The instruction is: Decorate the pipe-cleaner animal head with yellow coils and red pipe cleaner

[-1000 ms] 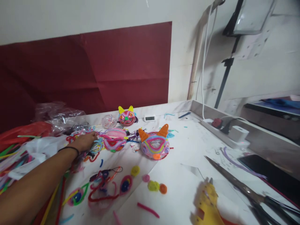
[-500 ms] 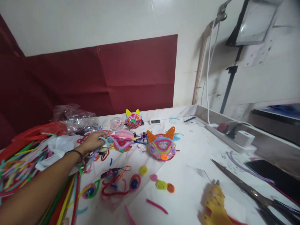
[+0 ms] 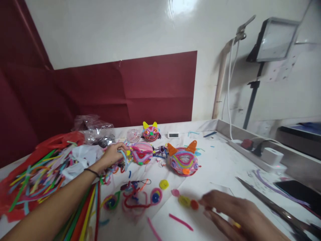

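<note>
My left hand (image 3: pixel 113 154) reaches far across the white table and closes around a light-blue pipe cleaner piece (image 3: pixel 123 157) in a tangle of coloured pieces. Just right of it lies a pink woven mask (image 3: pixel 141 153). A bigger mask with orange ears (image 3: pixel 183 160) sits further right, and a small one with yellow ears (image 3: pixel 150 131) stands at the back. My right hand (image 3: pixel 233 212) hovers blurred at the lower right, fingers spread and flat, its tips close to the small coiled pom-poms (image 3: pixel 185 200).
Loose pipe cleaners (image 3: pixel 42 175) and plastic bags (image 3: pixel 90 127) pile up on the left. Coiled shapes (image 3: pixel 136 197) lie in front. Scissors (image 3: pixel 273 208), a black phone (image 3: pixel 299 190), a power strip with charger (image 3: pixel 260 155) and a small clock (image 3: pixel 173 135) occupy the right and back.
The view has tilted up and left. My left hand has closed on the blue piece. My right hand has come into view at the lower right where the yellow tool was.
</note>
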Action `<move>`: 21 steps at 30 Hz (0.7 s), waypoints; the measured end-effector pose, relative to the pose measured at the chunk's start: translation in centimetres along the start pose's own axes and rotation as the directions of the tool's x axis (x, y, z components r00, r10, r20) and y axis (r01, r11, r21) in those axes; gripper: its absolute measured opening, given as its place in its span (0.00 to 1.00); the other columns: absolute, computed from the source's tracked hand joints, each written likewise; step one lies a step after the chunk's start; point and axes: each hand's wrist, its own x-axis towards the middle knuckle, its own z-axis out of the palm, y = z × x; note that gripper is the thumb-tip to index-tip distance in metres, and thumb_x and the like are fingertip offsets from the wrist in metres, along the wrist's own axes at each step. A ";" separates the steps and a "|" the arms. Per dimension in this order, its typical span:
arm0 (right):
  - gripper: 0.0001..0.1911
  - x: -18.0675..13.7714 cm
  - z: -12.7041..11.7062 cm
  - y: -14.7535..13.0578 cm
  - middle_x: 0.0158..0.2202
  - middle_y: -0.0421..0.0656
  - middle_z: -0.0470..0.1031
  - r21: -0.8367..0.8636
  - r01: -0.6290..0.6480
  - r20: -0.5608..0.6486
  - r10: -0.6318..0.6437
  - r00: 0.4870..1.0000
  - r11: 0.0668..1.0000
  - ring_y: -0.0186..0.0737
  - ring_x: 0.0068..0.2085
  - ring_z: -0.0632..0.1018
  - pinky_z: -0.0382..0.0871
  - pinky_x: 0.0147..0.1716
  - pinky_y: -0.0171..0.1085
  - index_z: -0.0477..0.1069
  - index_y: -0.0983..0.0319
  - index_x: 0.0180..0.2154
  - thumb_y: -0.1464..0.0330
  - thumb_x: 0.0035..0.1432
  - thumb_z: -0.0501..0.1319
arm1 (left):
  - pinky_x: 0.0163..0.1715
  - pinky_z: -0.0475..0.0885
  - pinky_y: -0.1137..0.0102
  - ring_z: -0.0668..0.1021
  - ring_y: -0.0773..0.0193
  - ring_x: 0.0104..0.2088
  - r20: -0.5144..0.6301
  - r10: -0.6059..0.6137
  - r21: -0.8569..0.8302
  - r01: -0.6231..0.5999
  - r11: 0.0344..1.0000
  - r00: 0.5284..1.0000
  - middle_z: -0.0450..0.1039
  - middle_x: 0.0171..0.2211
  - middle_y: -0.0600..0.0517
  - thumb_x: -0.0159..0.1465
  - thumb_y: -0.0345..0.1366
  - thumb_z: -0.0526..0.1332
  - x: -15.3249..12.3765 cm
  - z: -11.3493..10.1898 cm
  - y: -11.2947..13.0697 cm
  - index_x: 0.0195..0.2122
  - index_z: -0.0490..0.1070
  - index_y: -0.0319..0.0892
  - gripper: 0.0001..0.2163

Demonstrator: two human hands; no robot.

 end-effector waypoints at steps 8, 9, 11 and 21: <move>0.10 11.3 4.9 -2.3 0.42 0.48 0.77 -0.254 0.022 0.324 0.064 0.944 0.967 0.45 0.40 0.79 0.72 0.37 0.37 0.75 0.63 0.39 0.77 0.55 0.59 | 0.31 0.75 0.67 0.77 0.67 0.29 -0.005 0.071 -0.225 -0.070 0.972 0.997 0.74 0.32 0.54 0.65 0.38 0.60 -3.1 0.2 1.0 0.39 0.71 0.37 0.08; 0.11 11.9 5.8 -2.2 0.43 0.50 0.76 -0.281 0.015 0.336 0.083 0.938 0.960 0.47 0.40 0.79 0.72 0.37 0.40 0.75 0.64 0.40 0.77 0.55 0.59 | 0.30 0.74 0.68 0.77 0.67 0.28 -0.004 0.082 -0.249 -0.080 0.965 0.997 0.74 0.30 0.55 0.65 0.38 0.60 -3.4 0.2 1.1 0.38 0.71 0.37 0.08; 0.10 12.7 7.3 -2.1 0.43 0.50 0.76 -0.330 0.000 0.358 0.125 0.925 0.944 0.47 0.40 0.79 0.73 0.38 0.44 0.74 0.66 0.42 0.78 0.58 0.59 | 0.27 0.72 0.70 0.75 0.69 0.24 0.002 0.101 -0.293 -0.096 0.951 0.995 0.72 0.25 0.57 0.62 0.39 0.62 -4.1 0.3 1.5 0.35 0.71 0.38 0.08; 0.12 13.4 7.4 -2.6 0.45 0.52 0.76 -0.057 -0.096 0.237 0.107 0.966 0.994 0.49 0.50 0.74 0.66 0.49 0.44 0.74 0.66 0.44 0.76 0.56 0.63 | 0.27 0.69 0.73 0.77 0.65 0.26 -0.008 0.178 -0.356 -0.169 0.919 0.984 0.78 0.27 0.52 0.53 0.34 0.63 -6.2 1.5 3.7 0.35 0.74 0.39 0.08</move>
